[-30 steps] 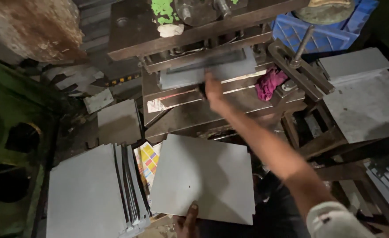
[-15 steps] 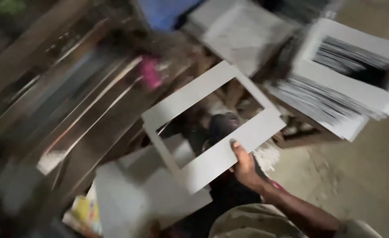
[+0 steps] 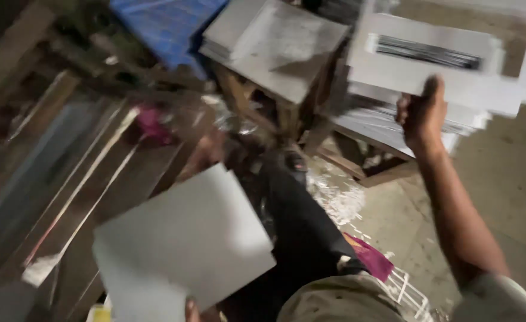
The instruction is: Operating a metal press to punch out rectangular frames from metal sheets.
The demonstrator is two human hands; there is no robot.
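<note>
Dim workshop, seen from above, blurred by motion. Right hand (image 3: 423, 113) raised, fingers closed around the lower edge of a white cardboard frame (image 3: 454, 83) with a rectangular cut-out. Frame held just above a stack of similar frames (image 3: 394, 128) resting on a low wooden stand (image 3: 358, 161). Left hand (image 3: 192, 310) barely visible at the bottom edge, pinching a plain grey board (image 3: 185, 244) from below; board tilted, well to the left of the stack. Left of the stack, another pile of grey boards (image 3: 275, 45) on a wooden support, with a blue crate (image 3: 161, 24) beyond it. Below the stack, bare concrete floor (image 3: 501, 179) strewn with white paper scraps (image 3: 337, 200). Far left, slanted wooden planks (image 3: 66, 179) of a workbench.
</note>
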